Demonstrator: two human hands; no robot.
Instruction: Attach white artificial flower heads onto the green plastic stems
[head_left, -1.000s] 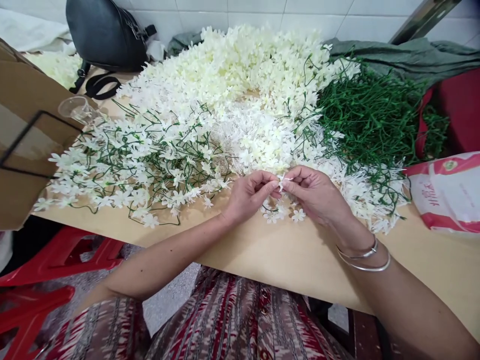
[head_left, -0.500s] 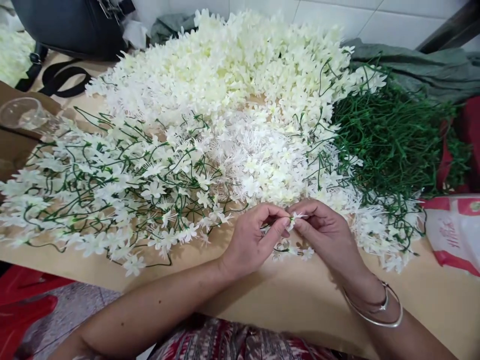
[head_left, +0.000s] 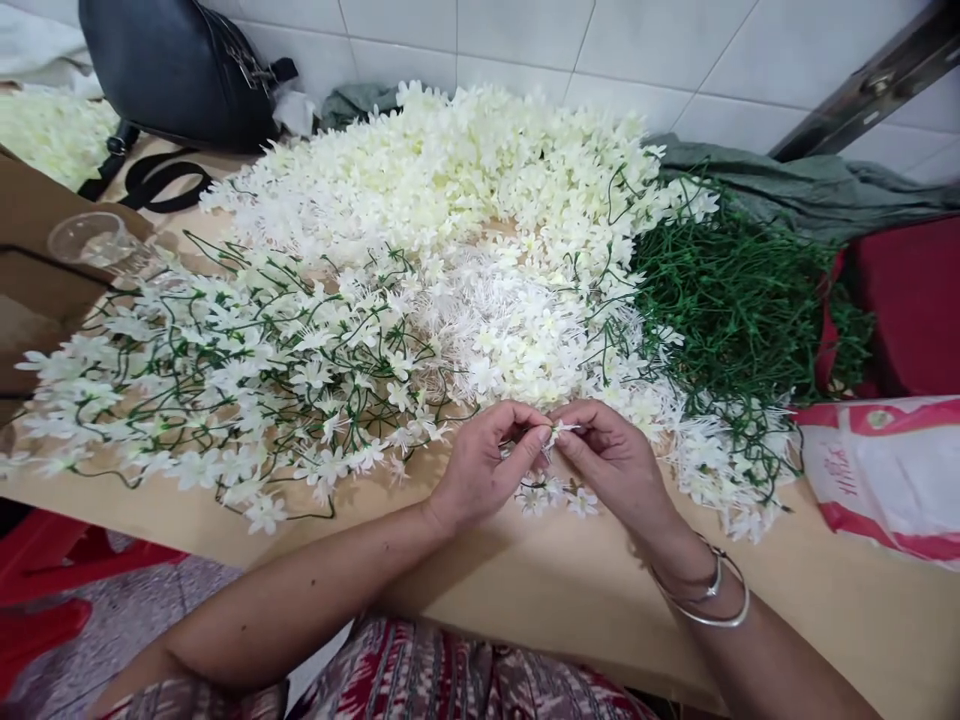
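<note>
Both hands meet over the front of the table, pinching one small white artificial flower (head_left: 556, 432) between their fingertips. My left hand (head_left: 491, 455) is closed on its green base; my right hand (head_left: 611, 455) grips the white petal side. Loose white flower heads (head_left: 517, 340) heap up just beyond the fingers, and a few lie beneath the hands. To the left spreads a pile of white flowers on green stems (head_left: 285, 375). A tangle of bare green plastic stems (head_left: 739, 295) lies on the right.
A black bag (head_left: 176, 75) stands at the back left, near a clear plastic cup (head_left: 90, 240) lying by a cardboard box (head_left: 45, 310). A red-and-white packet (head_left: 885, 470) and a dark red object (head_left: 911, 305) lie right. Below left is a red stool (head_left: 45, 570).
The camera view has tilted up and shifted, showing more wall and the dark red object. Both hands still pinch the same flower, with little movement of the fingers.
</note>
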